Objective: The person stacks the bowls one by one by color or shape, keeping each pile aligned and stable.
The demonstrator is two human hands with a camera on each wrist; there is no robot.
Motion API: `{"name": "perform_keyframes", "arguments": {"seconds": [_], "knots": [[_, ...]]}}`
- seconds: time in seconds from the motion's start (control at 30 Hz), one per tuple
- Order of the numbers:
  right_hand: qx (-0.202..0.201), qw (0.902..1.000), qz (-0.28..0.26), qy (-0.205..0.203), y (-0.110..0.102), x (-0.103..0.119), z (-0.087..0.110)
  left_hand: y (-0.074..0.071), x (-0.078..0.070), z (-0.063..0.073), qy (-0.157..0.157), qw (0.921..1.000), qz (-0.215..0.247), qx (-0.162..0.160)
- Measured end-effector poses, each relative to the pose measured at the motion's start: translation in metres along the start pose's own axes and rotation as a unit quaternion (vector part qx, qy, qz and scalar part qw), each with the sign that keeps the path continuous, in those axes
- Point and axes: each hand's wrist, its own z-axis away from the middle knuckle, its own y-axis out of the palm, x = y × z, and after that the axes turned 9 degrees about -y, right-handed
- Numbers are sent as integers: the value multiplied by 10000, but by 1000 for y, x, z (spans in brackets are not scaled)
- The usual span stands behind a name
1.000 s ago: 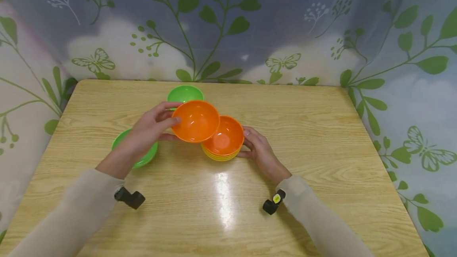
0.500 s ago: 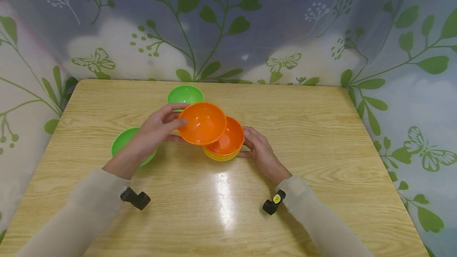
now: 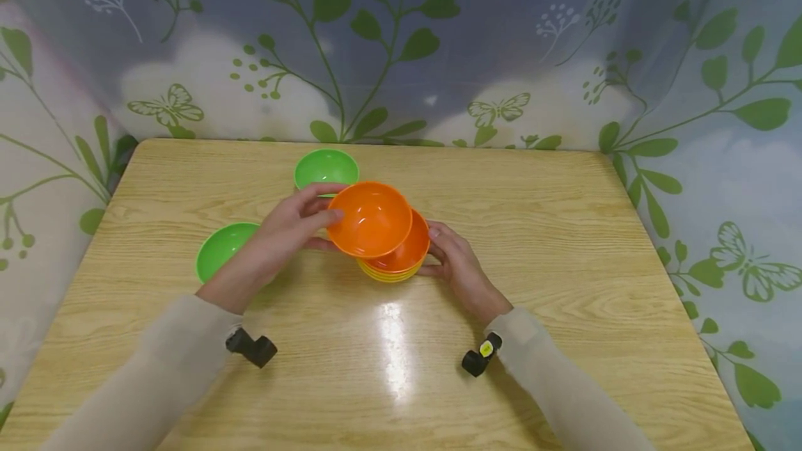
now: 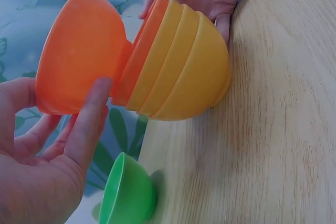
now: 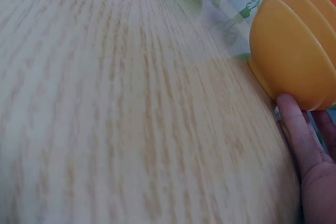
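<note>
My left hand [image 3: 291, 228] pinches an orange bowl [image 3: 371, 220] by its left side, thumb inside the rim and fingers beneath. That bowl is held tilted above a stack of bowls and overlaps it. The stack has another orange bowl [image 3: 410, 246] on top and several yellow bowls [image 4: 184, 72] nested under it. Around the right side of the stack my right hand [image 3: 460, 263] holds it, its fingers against the bowls. In the left wrist view the held bowl seems to touch the rim of the stack's orange bowl.
One green bowl [image 3: 326, 167] stands behind my left hand near the table's back edge. Another green bowl [image 3: 219, 252] is to the left, partly hidden by my left forearm. The wooden table [image 3: 532, 228] meets a leaf-patterned curtain [image 3: 489, 40] at the back.
My left hand has moved right and slightly nearer with the orange bowl, which now covers more of the stack. The right hand and stack stay about where they were.
</note>
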Motion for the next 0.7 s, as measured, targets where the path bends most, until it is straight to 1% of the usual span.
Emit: {"name": "perform_keyframes", "arguments": {"seconds": [0.2,0.33,0.5,0.7], "knots": [[-3,10000,39,-18,-1,-1,0,5,2,-3,12,10000,-59,-6],[-13,10000,59,-32,-1,0,0,9,1,-5,65,9999,-81,-28],[32,9999,103,-88,-1,0,1,14,1,-7,140,9996,-220,-75],[18,9999,96,-106,-1,-1,-1,17,2,-9,131,9991,-382,-117]]}}
